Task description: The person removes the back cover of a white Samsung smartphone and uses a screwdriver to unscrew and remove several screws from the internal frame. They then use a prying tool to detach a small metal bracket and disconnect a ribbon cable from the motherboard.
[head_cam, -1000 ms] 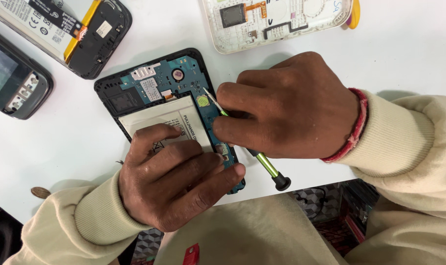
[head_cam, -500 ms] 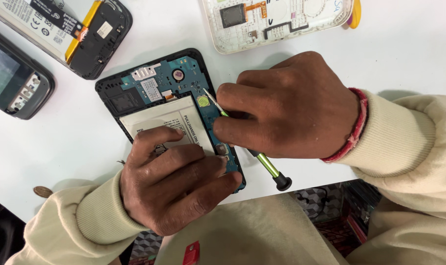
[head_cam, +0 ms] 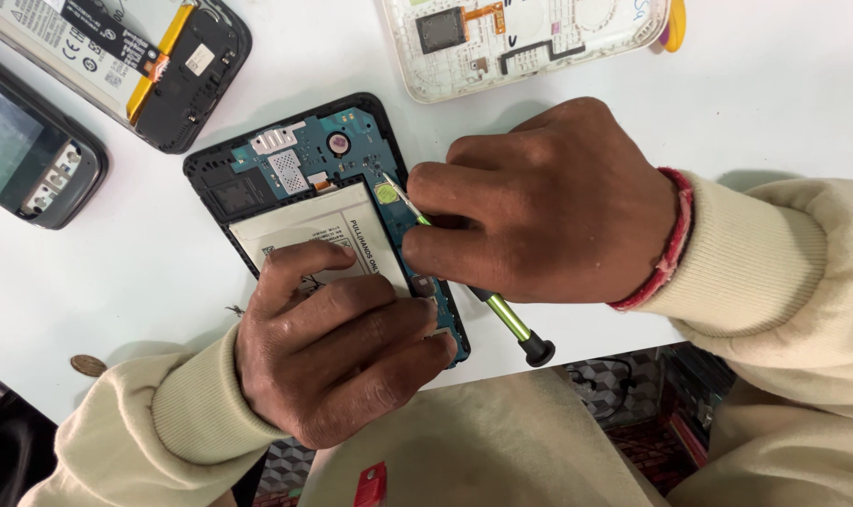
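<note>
Centrally, opened tablet [head_cam: 300, 178] lying back-up on white table [head_cam: 774, 103], left hand [head_cam: 337, 352] pressed flat on its battery [head_cam: 323, 225], right hand [head_cam: 548, 202] pinching a green screwdriver [head_cam: 502, 314], tip on the circuit board [head_cam: 351, 155].

Opened tablet under 2 hands on a white desk [head_cam: 802, 84]

Left hand [head_cam: 337, 352] presses the opened tablet [head_cam: 304, 178]; right hand [head_cam: 548, 207] grips a green screwdriver [head_cam: 506, 319], tip toward 10 o'clock on the blue board.
</note>
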